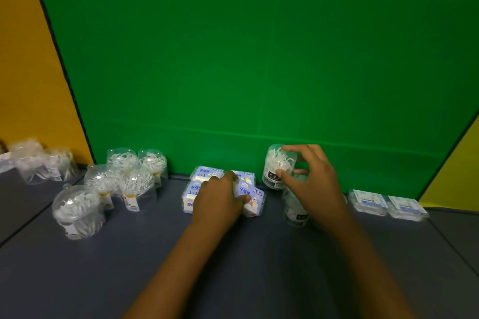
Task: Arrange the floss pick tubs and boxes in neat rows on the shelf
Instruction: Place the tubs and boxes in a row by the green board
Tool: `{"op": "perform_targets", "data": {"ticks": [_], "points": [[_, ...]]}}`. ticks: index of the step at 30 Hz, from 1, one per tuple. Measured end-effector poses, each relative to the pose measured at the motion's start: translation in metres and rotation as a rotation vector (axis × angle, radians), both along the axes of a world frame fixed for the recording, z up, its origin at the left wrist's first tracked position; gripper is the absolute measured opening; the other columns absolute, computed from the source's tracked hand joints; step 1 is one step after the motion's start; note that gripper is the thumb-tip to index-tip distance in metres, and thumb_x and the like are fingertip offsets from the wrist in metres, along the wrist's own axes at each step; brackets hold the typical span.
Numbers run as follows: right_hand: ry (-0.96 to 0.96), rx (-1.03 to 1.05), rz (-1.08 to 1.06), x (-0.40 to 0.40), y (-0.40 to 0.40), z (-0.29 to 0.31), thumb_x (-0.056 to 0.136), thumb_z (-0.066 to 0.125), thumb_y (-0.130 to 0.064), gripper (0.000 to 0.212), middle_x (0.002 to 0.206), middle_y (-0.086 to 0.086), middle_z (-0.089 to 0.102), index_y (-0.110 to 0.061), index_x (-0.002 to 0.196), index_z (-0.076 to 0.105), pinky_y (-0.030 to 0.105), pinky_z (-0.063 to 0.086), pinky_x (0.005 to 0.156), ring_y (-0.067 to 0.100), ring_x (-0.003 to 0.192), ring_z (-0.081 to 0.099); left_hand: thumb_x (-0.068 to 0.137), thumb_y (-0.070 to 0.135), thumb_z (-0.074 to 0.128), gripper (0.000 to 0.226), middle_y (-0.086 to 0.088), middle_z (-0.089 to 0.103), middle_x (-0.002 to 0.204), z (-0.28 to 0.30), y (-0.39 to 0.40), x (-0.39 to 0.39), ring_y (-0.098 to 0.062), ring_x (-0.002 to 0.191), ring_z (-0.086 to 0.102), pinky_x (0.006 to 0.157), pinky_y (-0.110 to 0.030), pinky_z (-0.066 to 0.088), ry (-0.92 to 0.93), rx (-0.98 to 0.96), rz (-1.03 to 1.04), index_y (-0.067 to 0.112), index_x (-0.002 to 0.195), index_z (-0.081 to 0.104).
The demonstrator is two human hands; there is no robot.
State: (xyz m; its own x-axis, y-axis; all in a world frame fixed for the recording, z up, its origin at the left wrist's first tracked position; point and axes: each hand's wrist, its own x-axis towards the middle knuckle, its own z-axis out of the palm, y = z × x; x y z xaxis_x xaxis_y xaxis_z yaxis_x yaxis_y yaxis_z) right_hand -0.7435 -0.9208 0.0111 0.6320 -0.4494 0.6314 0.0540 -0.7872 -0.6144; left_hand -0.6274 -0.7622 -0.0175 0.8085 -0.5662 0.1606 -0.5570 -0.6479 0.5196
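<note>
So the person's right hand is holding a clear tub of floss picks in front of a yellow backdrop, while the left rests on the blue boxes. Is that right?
Not quite. The head view shows the backdrop behind the clear tub is green; yellow shows only at the far edges. The rest holds: the right hand grips that tub of floss picks with curled fingers, and the left hand rests on the blue boxes.

A dark blue-grey shelf (145, 261) carries everything. Taking the cluster of blue-labelled boxes (207, 175) at its back edge as landmark: left of it stand five clear domed tubs (77, 211) of white floss picks, grouped close together. Right of it stands a clear cylinder tub (295, 212), and farther right, two flat clear boxes (387, 204) side by side.
</note>
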Motion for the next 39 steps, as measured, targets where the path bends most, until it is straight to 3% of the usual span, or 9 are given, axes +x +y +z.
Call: {"op": "perform_targets", "data": {"ticks": [6, 14, 18, 28, 33, 39], "points": [[0.009, -0.005, -0.022, -0.008, 0.002, 0.004, 0.079, 0.079, -0.015, 0.042, 0.118, -0.005, 0.051, -0.024, 0.117, 0.064, 0.02, 0.054, 0.083, 0.0, 0.106, 0.054, 0.088, 0.056, 0.053, 0.055, -0.014, 0.055, 0.123, -0.006, 0.001, 0.0, -0.033, 0.12, 0.039, 0.096, -0.04, 0.038, -0.219, 0.236, 0.008, 0.01, 0.118, 0.055], [0.018, 0.0, -0.088, -0.017, 0.014, 0.007, 0.079, 0.08, -0.018, 0.042, 0.118, -0.007, 0.051, -0.025, 0.117, 0.064, 0.019, 0.054, 0.084, -0.003, 0.104, 0.053, 0.089, 0.063, 0.042, 0.059, -0.015, 0.052, 0.125, -0.014, 0.005, 0.011, -0.033, 0.119, 0.038, 0.102, -0.042, 0.031, -0.355, 0.261, -0.046, 0.015, 0.12, 0.056], [0.012, -0.002, -0.116, -0.025, 0.023, 0.009, 0.079, 0.079, -0.015, 0.041, 0.118, -0.004, 0.051, -0.023, 0.117, 0.065, 0.011, 0.05, 0.082, -0.003, 0.106, 0.053, 0.094, 0.055, 0.037, 0.05, -0.012, 0.051, 0.124, -0.015, 0.008, 0.018, -0.031, 0.116, 0.039, 0.097, -0.041, 0.036, -0.421, 0.254, -0.06, 0.019, 0.122, 0.057], [0.024, 0.04, -0.183, -0.066, 0.031, 0.002, 0.079, 0.08, -0.015, 0.041, 0.117, -0.008, 0.052, -0.029, 0.114, 0.064, 0.02, 0.054, 0.086, -0.004, 0.102, 0.056, 0.091, 0.045, 0.053, 0.048, -0.006, 0.054, 0.125, 0.0, 0.026, 0.009, -0.026, 0.115, 0.05, 0.091, -0.038, 0.041, -0.392, -0.006, -0.24, 0.019, 0.131, 0.052], [0.068, 0.084, -0.126, -0.079, 0.026, 0.002, 0.079, 0.079, -0.011, 0.039, 0.116, -0.006, 0.053, -0.025, 0.113, 0.066, 0.014, 0.052, 0.083, -0.007, 0.1, 0.056, 0.089, 0.048, 0.054, 0.047, -0.003, 0.057, 0.121, 0.012, 0.028, -0.008, -0.025, 0.111, 0.052, 0.089, -0.037, 0.04, -0.53, 0.046, -0.235, 0.022, 0.128, 0.053], [0.167, 0.086, -0.024, -0.095, 0.014, -0.014, 0.077, 0.081, -0.011, 0.04, 0.116, -0.009, 0.053, -0.025, 0.111, 0.066, 0.014, 0.052, 0.084, -0.003, 0.1, 0.058, 0.089, 0.041, 0.055, 0.043, -0.004, 0.056, 0.122, 0.013, 0.028, -0.035, -0.026, 0.113, 0.051, 0.091, -0.038, 0.041, -0.51, 0.06, -0.212, 0.02, 0.126, 0.054]]}}
